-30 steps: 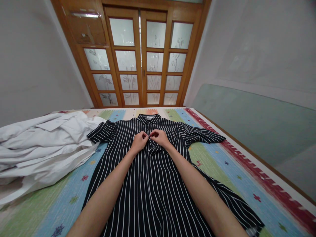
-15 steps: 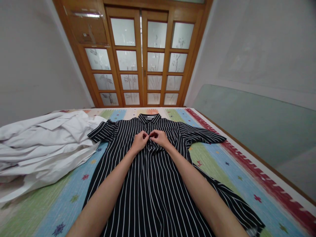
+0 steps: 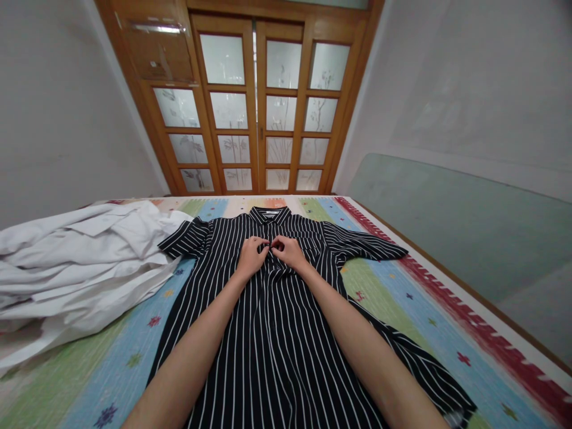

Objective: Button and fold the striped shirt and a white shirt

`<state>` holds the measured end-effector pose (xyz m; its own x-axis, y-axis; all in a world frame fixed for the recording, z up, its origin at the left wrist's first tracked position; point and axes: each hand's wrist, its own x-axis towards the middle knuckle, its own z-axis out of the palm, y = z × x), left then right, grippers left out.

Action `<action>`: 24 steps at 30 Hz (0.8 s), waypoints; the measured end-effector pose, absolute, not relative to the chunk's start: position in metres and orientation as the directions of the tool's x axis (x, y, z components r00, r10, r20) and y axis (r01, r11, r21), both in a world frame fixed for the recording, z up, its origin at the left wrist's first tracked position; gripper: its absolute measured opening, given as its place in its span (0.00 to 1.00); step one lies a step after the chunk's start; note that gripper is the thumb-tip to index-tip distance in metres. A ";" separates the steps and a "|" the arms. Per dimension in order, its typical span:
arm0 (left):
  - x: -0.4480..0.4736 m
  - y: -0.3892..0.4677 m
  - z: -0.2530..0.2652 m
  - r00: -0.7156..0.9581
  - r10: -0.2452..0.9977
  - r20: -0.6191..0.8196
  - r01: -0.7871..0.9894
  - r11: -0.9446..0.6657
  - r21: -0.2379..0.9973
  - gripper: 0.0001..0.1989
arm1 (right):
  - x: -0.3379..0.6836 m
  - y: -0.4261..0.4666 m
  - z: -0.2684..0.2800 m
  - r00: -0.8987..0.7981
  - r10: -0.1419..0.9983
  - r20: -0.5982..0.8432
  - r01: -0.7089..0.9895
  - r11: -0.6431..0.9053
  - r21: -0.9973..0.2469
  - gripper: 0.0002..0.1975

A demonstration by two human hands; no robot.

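A black shirt (image 3: 268,333) with white stripes lies spread out, front side up, its collar at the far end and its short sleeves out to both sides. At the chest, on the front placket, my left hand (image 3: 252,255) pinches the shirt's cloth between thumb and fingers. My right hand (image 3: 288,250) is closed right beside it, also pinching the placket. The fingertips of both hands nearly meet. Whether a button sits between them is too small to make out. Small folds gather in the cloth just below my hands.
A crumpled white cloth (image 3: 89,262) lies to the left, touching the shirt's left sleeve. Beneath everything is a colourful striped bedsheet (image 3: 379,298). A pale green panel (image 3: 447,220) runs along the right wall. Wooden doors (image 3: 257,107) with frosted panes stand beyond the far edge.
The fingers of my left hand have shifted slightly at the placket, with the index finger straighter. My right hand stays in nearly the same place. The shirt lies as before.
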<state>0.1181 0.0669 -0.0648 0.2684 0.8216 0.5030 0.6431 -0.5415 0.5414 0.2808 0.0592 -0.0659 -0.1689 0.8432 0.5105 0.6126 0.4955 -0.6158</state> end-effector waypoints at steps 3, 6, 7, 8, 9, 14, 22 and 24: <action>0.118 0.068 -0.068 0.276 0.842 0.464 0.694 -0.509 0.510 0.08 | 0.281 0.059 -0.067 -0.160 0.842 0.515 0.617 0.493 -0.614 0.07; 0.119 0.068 -0.070 0.276 0.837 0.472 0.726 -0.503 0.468 0.10 | 0.281 0.059 -0.066 -0.149 0.842 0.519 0.599 0.494 -0.630 0.06; 0.120 0.067 -0.071 0.279 0.833 0.478 0.733 -0.506 0.455 0.11 | 0.281 0.059 -0.065 -0.143 0.844 0.516 0.592 0.491 -0.639 0.06; 0.120 0.067 -0.071 0.283 0.830 0.481 0.739 -0.508 0.443 0.12 | 0.281 0.059 -0.065 -0.135 0.848 0.513 0.586 0.486 -0.649 0.07; 0.121 0.067 -0.070 0.287 0.829 0.481 0.743 -0.509 0.435 0.12 | 0.281 0.059 -0.065 -0.127 0.853 0.506 0.581 0.478 -0.659 0.07; 0.120 0.063 -0.064 0.295 0.841 0.454 0.760 -0.495 0.422 0.14 | 0.282 0.059 -0.063 -0.165 0.861 0.481 0.630 0.467 -0.621 0.09; 0.112 0.055 -0.061 0.358 0.816 0.453 0.821 -0.507 0.263 0.13 | 0.284 0.060 -0.062 -0.190 0.883 0.429 0.762 0.409 -0.503 0.16; 0.108 0.058 -0.064 0.356 0.823 0.444 0.821 -0.502 0.272 0.14 | 0.282 0.061 -0.062 -0.114 0.905 0.411 0.832 0.313 -0.459 0.18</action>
<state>0.1081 0.0577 -0.0636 0.3560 0.8225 0.4435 0.8209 -0.5021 0.2721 0.2824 0.0615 -0.0625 -0.1144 0.9047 0.4105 0.8316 0.3132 -0.4586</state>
